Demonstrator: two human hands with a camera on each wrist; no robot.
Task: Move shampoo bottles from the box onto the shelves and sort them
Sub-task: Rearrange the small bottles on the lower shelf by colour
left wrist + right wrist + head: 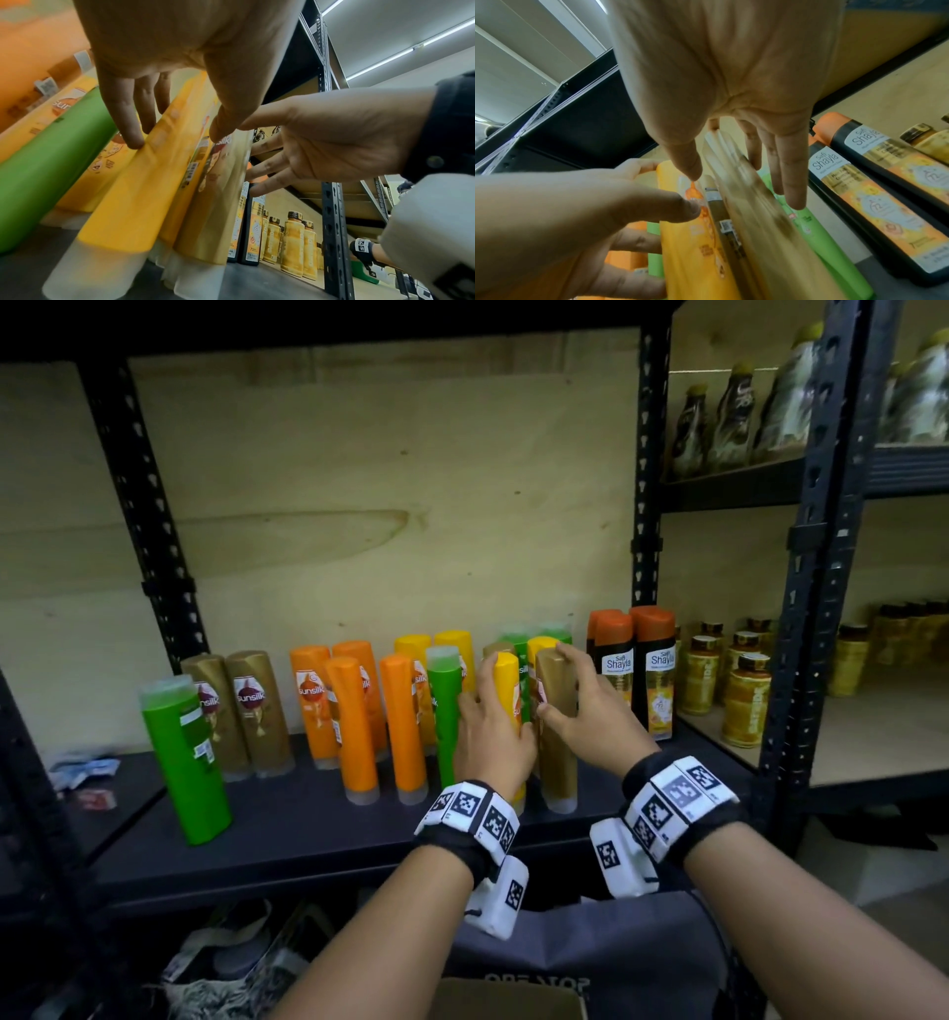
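On the dark shelf (308, 819) a yellow shampoo bottle (507, 672) and a gold one (557, 757) stand side by side, right of centre. My left hand (495, 721) grips the yellow bottle (133, 203), with fingers (133, 140) on its left face and the thumb on its right. My right hand (570, 695) holds the gold bottle (757, 213), thumb on its left and fingers (793, 192) down its right side. The gold bottle (210, 223) is blurred in the right wrist view. Both bottle bases are on or just above the shelf.
Sorted groups stand along the shelf: a green bottle (185, 762) at the front left, two gold bottles (241, 711), several orange ones (354, 721), and yellow and green behind. Black Shayla bottles (652, 670) stand right of my hands, beside an upright post (647, 505). Amber jars (744, 701) fill the neighbouring shelf. A cardboard box (508, 1001) sits below.
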